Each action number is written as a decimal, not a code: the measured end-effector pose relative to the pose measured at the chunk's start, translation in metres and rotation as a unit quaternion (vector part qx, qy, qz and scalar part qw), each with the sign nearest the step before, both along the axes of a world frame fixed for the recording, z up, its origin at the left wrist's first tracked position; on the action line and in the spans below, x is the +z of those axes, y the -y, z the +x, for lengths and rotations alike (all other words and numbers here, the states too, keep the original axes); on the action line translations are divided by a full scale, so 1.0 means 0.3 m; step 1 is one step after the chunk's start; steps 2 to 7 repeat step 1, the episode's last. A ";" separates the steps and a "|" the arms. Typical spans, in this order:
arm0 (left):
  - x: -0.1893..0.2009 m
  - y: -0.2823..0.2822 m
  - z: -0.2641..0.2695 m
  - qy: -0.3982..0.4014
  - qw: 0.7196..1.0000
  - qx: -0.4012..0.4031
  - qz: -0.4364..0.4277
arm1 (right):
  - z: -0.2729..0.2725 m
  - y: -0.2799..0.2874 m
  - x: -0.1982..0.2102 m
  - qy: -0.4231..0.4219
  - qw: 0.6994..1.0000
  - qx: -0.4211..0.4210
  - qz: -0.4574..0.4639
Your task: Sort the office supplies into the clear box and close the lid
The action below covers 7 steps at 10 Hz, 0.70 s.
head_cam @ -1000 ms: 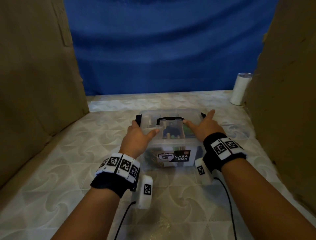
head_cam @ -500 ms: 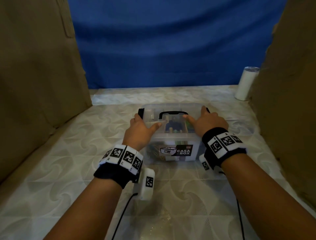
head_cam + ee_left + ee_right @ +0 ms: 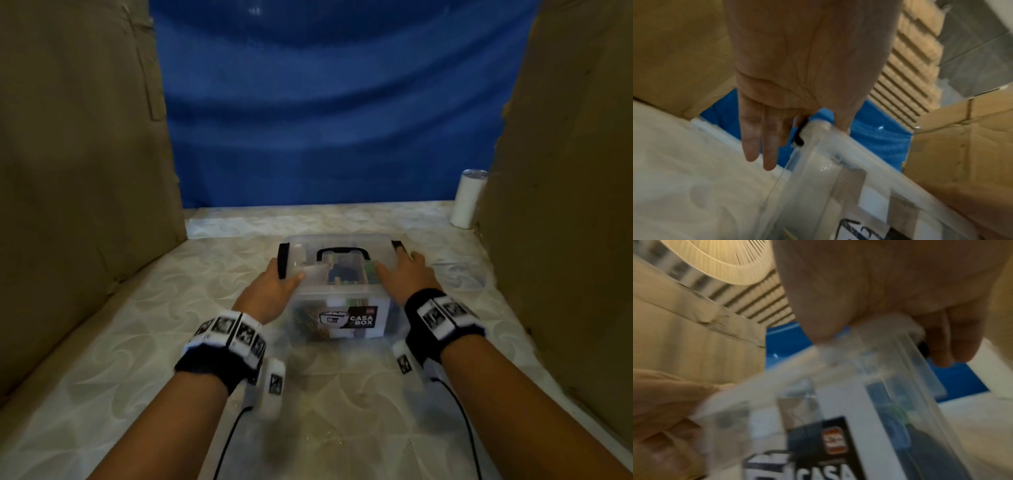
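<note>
The clear box [image 3: 342, 308] with a "CASA BOX" label stands mid-table, its lid [image 3: 346, 241] on and the black handle [image 3: 342, 251] lying flat. Office supplies show through its walls. My left hand [image 3: 274, 287] rests on the lid's left edge, thumb on top, beside the black left latch [image 3: 282, 260]. In the left wrist view the left hand's fingers [image 3: 764, 129] hang straight down past the box [image 3: 818, 186] by the latch [image 3: 798, 138]. My right hand [image 3: 407, 274] lies on the lid's right edge, its fingers reaching the right latch [image 3: 397, 244]. The right wrist view is blurred.
Tall cardboard walls stand at the left [image 3: 78, 171] and right [image 3: 565, 205], with a blue cloth [image 3: 325, 120] behind. A white tumbler [image 3: 467, 198] stands at the back right. The patterned tabletop [image 3: 325, 411] runs from the box to me.
Both hands have slid outward from the middle of the lid to its side edges. The right hand's raised fingers have come down at the right latch.
</note>
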State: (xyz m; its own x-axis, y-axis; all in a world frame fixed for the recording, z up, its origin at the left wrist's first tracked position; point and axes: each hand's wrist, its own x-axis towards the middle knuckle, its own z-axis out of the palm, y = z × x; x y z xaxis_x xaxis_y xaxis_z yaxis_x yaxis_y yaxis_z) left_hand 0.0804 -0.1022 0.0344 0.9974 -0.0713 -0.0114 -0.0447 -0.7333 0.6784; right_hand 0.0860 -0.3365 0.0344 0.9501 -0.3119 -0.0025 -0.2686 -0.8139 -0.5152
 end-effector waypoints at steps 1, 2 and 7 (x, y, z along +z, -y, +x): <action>-0.005 -0.129 -0.160 0.016 0.993 -0.038 0.113 | -0.183 -0.038 -0.004 0.035 0.997 0.056 -0.039; -0.005 -0.129 -0.160 0.016 0.993 -0.038 0.113 | -0.183 -0.038 -0.004 0.035 0.997 0.056 -0.039; -0.005 -0.129 -0.160 0.016 0.993 -0.038 0.113 | -0.183 -0.038 -0.004 0.035 0.997 0.056 -0.039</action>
